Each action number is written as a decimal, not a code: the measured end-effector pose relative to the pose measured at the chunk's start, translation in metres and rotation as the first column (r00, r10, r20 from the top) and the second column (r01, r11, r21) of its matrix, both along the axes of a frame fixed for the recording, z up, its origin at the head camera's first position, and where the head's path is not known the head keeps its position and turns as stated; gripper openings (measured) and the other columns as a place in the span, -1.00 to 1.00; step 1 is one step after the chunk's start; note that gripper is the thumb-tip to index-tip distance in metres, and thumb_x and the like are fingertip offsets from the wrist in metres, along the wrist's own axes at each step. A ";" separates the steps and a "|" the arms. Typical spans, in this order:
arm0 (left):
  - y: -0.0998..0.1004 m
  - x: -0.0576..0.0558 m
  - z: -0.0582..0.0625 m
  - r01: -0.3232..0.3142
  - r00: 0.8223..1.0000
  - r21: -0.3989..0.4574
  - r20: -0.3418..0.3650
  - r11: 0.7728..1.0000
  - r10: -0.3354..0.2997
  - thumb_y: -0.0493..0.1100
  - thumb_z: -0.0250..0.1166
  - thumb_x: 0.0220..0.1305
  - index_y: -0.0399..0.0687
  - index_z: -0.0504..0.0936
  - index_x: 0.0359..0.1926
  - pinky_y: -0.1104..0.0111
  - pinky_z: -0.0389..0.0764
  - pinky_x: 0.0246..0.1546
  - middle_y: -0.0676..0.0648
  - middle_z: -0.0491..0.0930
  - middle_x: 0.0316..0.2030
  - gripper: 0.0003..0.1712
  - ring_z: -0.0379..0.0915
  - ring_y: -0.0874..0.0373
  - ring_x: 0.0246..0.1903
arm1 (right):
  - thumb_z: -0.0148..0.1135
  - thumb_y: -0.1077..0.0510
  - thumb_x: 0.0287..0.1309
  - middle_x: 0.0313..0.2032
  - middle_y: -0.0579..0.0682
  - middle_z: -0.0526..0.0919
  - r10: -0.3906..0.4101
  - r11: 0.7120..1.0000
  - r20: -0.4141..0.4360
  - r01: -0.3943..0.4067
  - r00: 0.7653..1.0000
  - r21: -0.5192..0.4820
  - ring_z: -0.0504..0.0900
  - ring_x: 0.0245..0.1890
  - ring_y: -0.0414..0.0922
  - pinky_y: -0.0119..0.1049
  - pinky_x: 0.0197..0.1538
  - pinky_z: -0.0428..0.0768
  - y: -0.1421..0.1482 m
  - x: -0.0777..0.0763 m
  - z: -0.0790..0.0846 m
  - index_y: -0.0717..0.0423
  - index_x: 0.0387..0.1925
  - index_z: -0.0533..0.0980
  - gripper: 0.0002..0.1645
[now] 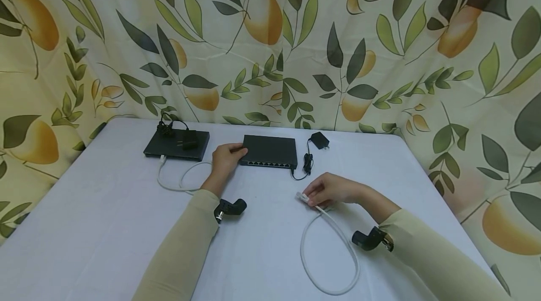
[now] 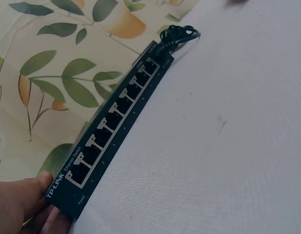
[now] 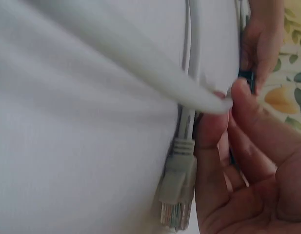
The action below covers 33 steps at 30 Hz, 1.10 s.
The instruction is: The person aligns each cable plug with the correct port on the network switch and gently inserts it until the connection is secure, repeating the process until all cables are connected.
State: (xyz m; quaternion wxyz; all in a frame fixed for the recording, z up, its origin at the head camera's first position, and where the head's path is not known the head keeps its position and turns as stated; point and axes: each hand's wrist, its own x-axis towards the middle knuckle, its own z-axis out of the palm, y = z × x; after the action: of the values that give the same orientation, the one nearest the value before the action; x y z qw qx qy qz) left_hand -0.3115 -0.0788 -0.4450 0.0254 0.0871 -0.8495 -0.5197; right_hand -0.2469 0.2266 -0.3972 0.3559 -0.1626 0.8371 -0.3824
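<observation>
My left hand [image 1: 225, 162] grips the left end of a black TP-LINK Ethernet switch [image 1: 270, 148]. The switch's row of ports [image 2: 113, 119] faces the front, and a thin black power lead enters at the right end. Over the table in front of the switch, my right hand [image 1: 334, 189] pinches one end of a white Ethernet cable [image 1: 357, 263] between thumb and fingers. In the right wrist view a clear-tipped plug [image 3: 177, 190] of the cable shows beside the fingers; the pinched end is mostly hidden by the fingertips. The cable hangs in a loop toward the front.
Left on the white table [image 1: 105, 226] lies a second black box [image 1: 177, 150], with a bundled black adapter [image 1: 188, 140] on top and another white cable [image 1: 162, 183] plugged in. A power adapter [image 1: 320, 140] lies right of the switch. A patterned curtain [image 1: 253, 71] hangs behind.
</observation>
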 end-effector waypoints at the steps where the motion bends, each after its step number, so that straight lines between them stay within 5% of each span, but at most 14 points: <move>1: 0.000 0.000 0.000 -0.001 1.000 0.001 0.001 1.000 0.001 -0.05 0.36 0.29 -0.05 0.65 0.14 0.20 0.52 0.21 -0.10 0.64 0.10 -0.58 0.48 0.01 0.19 | 0.35 0.25 0.18 -0.40 -0.08 0.67 -0.018 1.000 0.005 0.018 1.000 0.001 0.55 -0.44 -0.23 -0.47 -0.35 0.60 -0.002 0.001 0.000 0.30 0.02 0.61 -0.63; 10: 0.000 0.000 -0.001 0.001 1.000 0.006 -0.010 1.000 -0.001 -0.06 0.36 0.28 -0.07 0.65 0.13 0.20 0.51 0.22 -0.11 0.65 0.09 -0.58 0.48 0.00 0.20 | 0.35 0.23 0.19 -0.35 -0.05 0.70 -0.182 0.983 0.018 0.182 0.983 0.019 0.57 -0.47 -0.24 -0.46 -0.35 0.63 -0.019 0.005 -0.004 0.29 0.07 0.60 -0.60; 19: 0.000 0.000 0.001 0.006 1.000 -0.005 -0.013 1.000 -0.006 -0.07 0.36 0.29 -0.08 0.64 0.14 0.19 0.52 0.21 -0.12 0.65 0.10 -0.57 0.49 -0.01 0.19 | 0.40 0.24 0.14 -0.37 0.01 0.76 -0.347 0.938 0.013 0.347 0.938 -0.013 0.57 -0.58 -0.26 -0.50 -0.43 0.61 -0.034 0.009 -0.007 0.31 -0.01 0.63 -0.63; 33: -0.001 -0.001 -0.001 0.007 1.000 -0.002 -0.012 1.000 -0.007 -0.06 0.36 0.28 -0.07 0.65 0.14 0.18 0.51 0.21 -0.12 0.66 0.08 -0.57 0.49 -0.01 0.18 | 0.42 0.25 0.11 -0.42 0.01 0.75 -0.434 0.899 0.044 0.436 0.900 -0.045 0.64 -0.57 -0.27 -0.50 -0.43 0.63 -0.056 0.008 -0.011 0.31 -0.05 0.64 -0.65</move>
State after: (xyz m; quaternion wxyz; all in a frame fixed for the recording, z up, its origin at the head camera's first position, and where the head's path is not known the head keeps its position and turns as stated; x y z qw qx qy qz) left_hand -0.3125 -0.0796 -0.4457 0.0287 0.0810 -0.8501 -0.5195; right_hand -0.2389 0.1701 -0.4086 0.2708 0.0249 0.8356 -0.4772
